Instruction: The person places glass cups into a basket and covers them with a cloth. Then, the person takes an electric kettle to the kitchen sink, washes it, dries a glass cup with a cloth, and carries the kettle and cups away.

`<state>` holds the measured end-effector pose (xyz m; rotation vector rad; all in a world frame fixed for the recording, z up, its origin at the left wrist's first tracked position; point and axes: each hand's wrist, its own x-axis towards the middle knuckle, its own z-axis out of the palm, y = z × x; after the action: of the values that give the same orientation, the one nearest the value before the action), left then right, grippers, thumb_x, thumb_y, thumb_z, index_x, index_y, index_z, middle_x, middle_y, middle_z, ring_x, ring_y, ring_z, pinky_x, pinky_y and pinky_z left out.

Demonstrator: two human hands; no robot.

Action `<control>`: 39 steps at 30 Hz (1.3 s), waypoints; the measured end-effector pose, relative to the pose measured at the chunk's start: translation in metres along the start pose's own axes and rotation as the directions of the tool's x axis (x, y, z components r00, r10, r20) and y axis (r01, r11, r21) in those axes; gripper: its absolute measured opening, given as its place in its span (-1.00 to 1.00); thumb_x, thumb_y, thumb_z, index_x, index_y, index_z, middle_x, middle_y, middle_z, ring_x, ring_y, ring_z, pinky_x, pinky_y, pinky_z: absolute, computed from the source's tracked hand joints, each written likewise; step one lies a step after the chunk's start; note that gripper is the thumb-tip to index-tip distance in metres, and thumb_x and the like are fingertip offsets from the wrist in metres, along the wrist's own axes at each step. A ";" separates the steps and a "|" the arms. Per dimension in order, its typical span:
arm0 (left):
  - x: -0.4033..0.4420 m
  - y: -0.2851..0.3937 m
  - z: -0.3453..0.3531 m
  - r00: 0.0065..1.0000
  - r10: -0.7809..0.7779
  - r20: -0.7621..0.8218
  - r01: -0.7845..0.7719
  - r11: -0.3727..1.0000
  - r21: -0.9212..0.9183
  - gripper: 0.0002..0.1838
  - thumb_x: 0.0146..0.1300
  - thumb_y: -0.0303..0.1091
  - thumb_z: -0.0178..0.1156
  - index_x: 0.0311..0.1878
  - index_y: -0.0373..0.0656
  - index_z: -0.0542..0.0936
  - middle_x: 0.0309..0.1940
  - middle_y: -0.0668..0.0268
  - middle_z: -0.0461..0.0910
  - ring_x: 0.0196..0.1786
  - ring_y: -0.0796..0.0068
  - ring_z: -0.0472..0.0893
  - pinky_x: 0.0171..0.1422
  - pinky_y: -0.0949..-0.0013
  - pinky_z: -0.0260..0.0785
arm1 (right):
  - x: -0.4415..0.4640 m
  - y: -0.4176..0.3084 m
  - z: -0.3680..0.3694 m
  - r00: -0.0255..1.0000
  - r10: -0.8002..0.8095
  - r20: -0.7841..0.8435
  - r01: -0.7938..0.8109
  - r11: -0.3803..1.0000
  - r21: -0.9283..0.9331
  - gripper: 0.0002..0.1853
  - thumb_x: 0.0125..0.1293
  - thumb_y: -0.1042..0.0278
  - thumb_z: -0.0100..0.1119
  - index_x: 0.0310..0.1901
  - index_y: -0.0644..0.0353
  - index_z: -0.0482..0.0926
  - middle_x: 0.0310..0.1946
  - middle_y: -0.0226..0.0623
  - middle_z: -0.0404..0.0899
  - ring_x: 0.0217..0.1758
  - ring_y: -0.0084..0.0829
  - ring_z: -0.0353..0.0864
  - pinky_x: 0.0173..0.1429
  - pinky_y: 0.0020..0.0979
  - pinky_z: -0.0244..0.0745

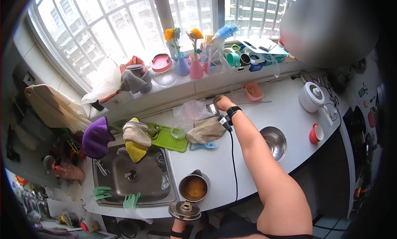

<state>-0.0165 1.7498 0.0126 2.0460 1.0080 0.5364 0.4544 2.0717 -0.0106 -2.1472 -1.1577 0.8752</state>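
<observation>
My right hand [224,103] reaches to the back of the counter, fingers curled at a small dark round thing I cannot make out. Just left of it stands a small shiny metal cup [212,109]. At the front edge my left hand [178,225] grips a round metal lid [185,211] with a raised brass-coloured centre; most of the fingers are hidden beneath it. Right behind the lid sits a metal pot [194,188] with a spout, its inside brownish. A black cord [233,164] runs down the counter from a plug [225,123] near my right wrist.
Left is a steel sink [171,193] with green gloves [131,201] on its rim. A green drying mat [175,143], a beige cloth [205,130] and a plastic bag [190,115] lie mid-counter. Right are a steel bowl [274,143], red mug [316,133] and white cooker [311,97].
</observation>
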 end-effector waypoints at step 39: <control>-0.001 0.025 -0.004 0.687 -0.638 0.348 0.441 -0.015 -0.898 -0.72 0.10 -0.43 0.15 -0.09 -0.24 0.43 -0.23 0.17 0.51 -0.24 0.38 0.57 -0.08 0.15 0.48 | 0.003 0.028 -0.099 0.960 -0.118 0.253 0.279 0.403 -0.872 -0.80 -0.16 0.42 0.22 -0.40 0.21 0.63 -0.36 -0.09 0.59 -0.30 -0.15 0.59 -0.24 -0.26 0.51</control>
<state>-0.0076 1.7406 0.0349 0.3373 1.0573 0.6431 0.5443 2.0456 0.0324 -2.6404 -2.3280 0.2497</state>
